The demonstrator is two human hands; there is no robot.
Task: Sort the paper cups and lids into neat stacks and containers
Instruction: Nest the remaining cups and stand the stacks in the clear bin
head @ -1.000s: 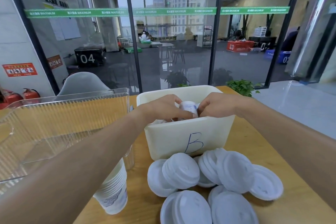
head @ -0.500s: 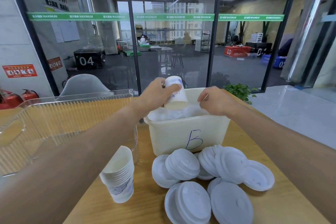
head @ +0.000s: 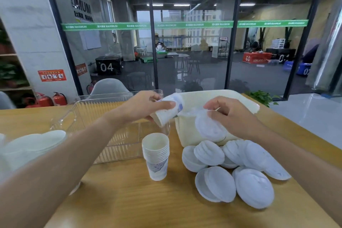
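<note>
Gym, numbered plyo boxes (head: pixel 108 66), glass partition (head: pixel 192 42)

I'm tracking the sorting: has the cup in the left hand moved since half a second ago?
Yes. The paper cup has come off the white bin's rim leftward and now tilts above the cup stack.

Cup stack (head: pixel 156 155) left of lids (head: pixel 233 170), before bin (head: pixel 212 98).

Head cam, close, fwd-down over table (head: pixel 129 200).
</note>
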